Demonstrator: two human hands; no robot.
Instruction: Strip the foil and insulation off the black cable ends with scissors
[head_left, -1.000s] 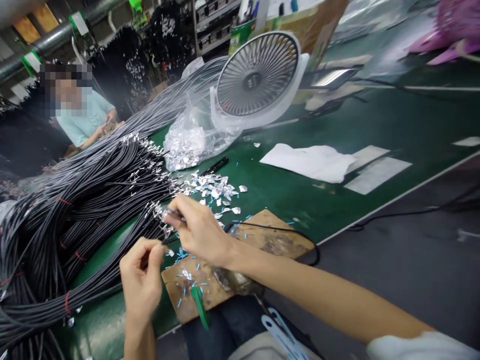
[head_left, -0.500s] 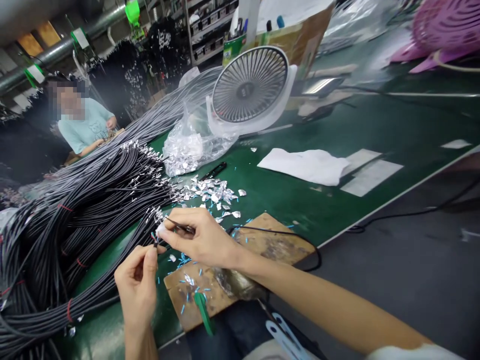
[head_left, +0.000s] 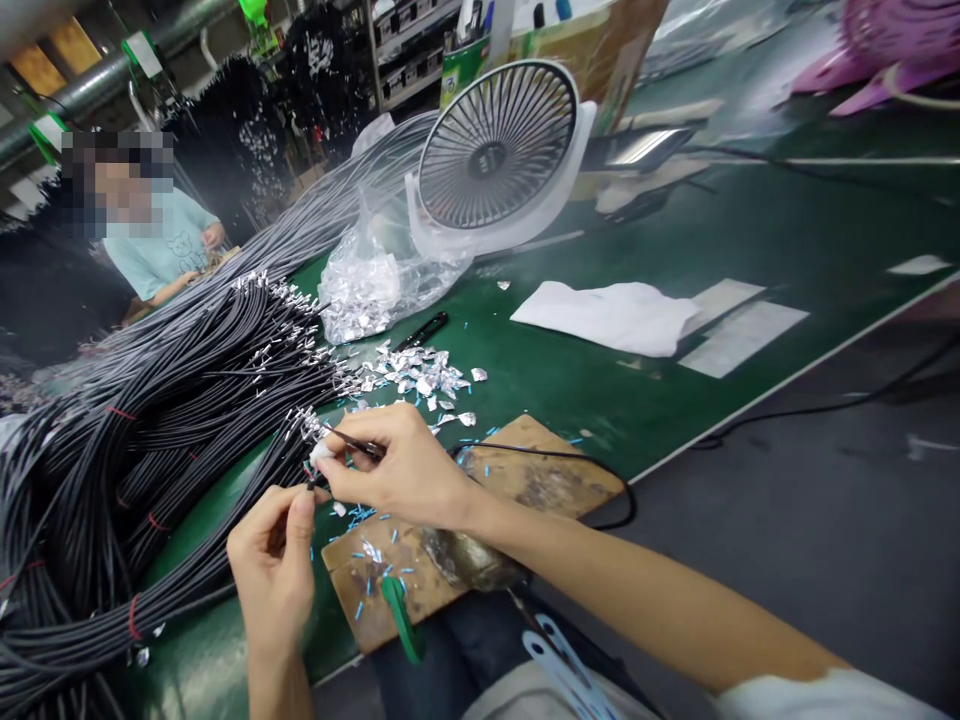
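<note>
My left hand (head_left: 271,545) is closed, thumb and forefinger pinching a black cable close to its end. Thin coloured wires stick out of that end, just below my right fingertips. My right hand (head_left: 405,465) is closed around dark tweezers (head_left: 358,442), which point left. Something white covers one fingertip of this hand. Behind both hands lies a bundle of black cables (head_left: 187,560) with silvery ends (head_left: 304,424), bound with red ties. Beneath my right forearm is a stained wooden board (head_left: 360,600) with blue wire offcuts scattered on it.
Foil scraps (head_left: 420,372) are heaped beyond my hands, beside a clear plastic bag (head_left: 367,290). A fan (head_left: 495,150) stands further back. White cloth (head_left: 600,315) lies to the right. Light-blue handles (head_left: 562,665) and a green hooked piece (head_left: 401,620) are near my lap. Another person sits far left.
The camera view has shifted slightly, so the scene sits a little higher and further left. Both hands keep nearly the same pose, with the cable and tweezers still held.
</note>
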